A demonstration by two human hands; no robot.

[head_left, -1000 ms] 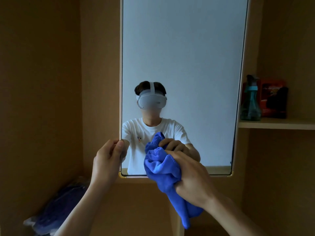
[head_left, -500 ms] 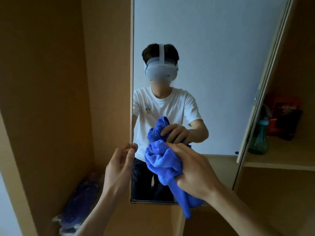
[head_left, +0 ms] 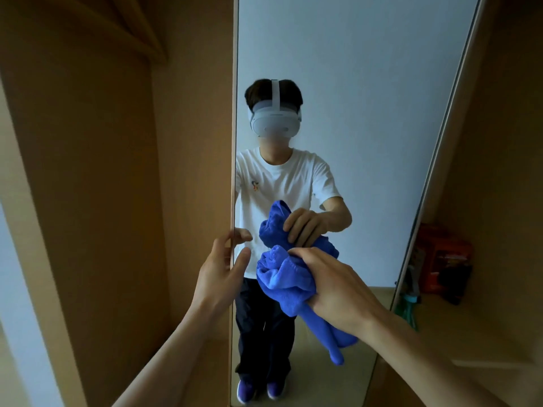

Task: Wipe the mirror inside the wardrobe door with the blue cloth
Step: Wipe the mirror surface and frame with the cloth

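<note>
The blue cloth [head_left: 283, 282] is bunched up in a soft ball in front of the lower half of the mirror [head_left: 367, 98]. Part of it hangs down in a long tail below the hand. The right hand [head_left: 338, 289] holds the cloth, with its grip squeezed tight around the bunched middle and the fingers wrapped over the top. The cloth is right up by the glass, but it is hard to tell if it touches. The left hand [head_left: 219, 267] is at the left edge of the mirror, close beside the cloth. Its grip is spread, with the fingers loose and curled a little, and it holds nothing. The fingertips are right at the thin edge of the mirror. The mirror is tall and stands inside the wooden wardrobe [head_left: 102, 171], and it is turned at a slant. In the glass you can see a person in a white shirt and dark trousers, holding the same cloth. To the right of the mirror there is a shelf [head_left: 458, 321] in the wardrobe. On it stand a red box [head_left: 443, 257] and a green bottle [head_left: 410, 306], partly hidden behind the right edge of the mirror.
</note>
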